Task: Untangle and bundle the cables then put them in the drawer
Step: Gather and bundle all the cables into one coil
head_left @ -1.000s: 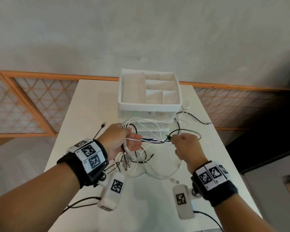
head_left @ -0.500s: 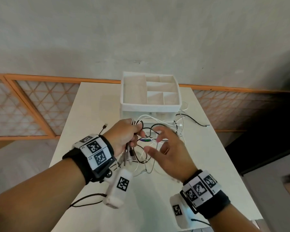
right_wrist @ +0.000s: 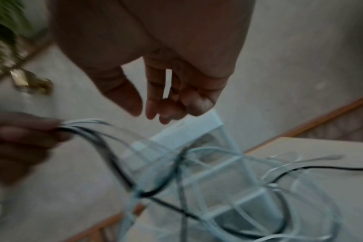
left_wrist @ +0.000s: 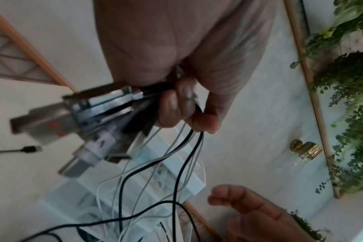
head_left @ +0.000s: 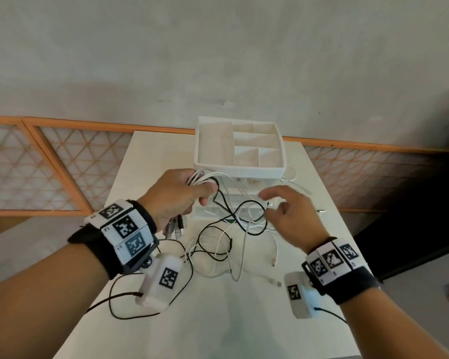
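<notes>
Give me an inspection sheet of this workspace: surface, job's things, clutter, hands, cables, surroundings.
Surface: white rectangular table, cables spread across its middle.
Job's things: tangle of thin black and white cables; white plastic drawer unit with a divided top tray, drawers appear shut.
Clutter: nothing seen.
Hands: left hand grips a bunch of cables, silver USB plugs hanging below its fingers; right hand open above the tangle, holding nothing.
Cables: still tangled, none bundled; one black plug end lies apart on the table.
Surroundings: grey wall, orange-framed lattice railing, green plants.
</notes>
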### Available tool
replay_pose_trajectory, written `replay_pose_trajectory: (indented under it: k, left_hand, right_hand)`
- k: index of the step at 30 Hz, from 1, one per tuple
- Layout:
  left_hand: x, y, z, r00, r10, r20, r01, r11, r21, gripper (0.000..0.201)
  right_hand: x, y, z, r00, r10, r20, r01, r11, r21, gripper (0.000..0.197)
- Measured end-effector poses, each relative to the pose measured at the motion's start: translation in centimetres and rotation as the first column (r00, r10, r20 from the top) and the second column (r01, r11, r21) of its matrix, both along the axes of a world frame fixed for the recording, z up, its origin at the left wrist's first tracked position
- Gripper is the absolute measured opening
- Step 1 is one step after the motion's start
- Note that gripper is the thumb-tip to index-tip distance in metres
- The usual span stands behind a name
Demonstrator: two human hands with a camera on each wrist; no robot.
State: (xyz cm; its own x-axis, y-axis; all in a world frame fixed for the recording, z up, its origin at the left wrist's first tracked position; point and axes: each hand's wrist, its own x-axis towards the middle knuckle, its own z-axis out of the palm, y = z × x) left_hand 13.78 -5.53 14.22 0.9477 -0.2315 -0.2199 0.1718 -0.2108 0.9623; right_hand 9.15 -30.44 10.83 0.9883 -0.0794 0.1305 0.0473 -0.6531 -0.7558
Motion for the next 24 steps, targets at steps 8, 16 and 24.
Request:
replay_pose_trajectory:
  k: [8, 16, 24]
  left_hand:
    - [-0.1, -0.5, 1.5, 0.999, 0.031, 0.022, -0.027, 0.984, -0.174, 0.017]
    - [0.2, 0.4, 0.5, 0.989, 0.140, 0.058, -0.127, 0.974, -0.188, 0.012]
    - [-0.1, 1.6, -2.9, 0.969, 0.214, 0.121, -0.235, 0.952, 0.196, 0.038]
  right_hand:
    - [-1.1, 1.1, -5.3, 0.965, 0.049, -0.259, -0.139, 0.930, -0.341, 0.024]
    - [0.0, -3.3, -7.9, 0.893, -0.254, -0.371, 0.138, 0.940, -0.310, 0.019]
    - [3.4, -3.0, 3.9, 0.856, -0.392, 0.338, 0.429, 0.902, -0.042, 0.017]
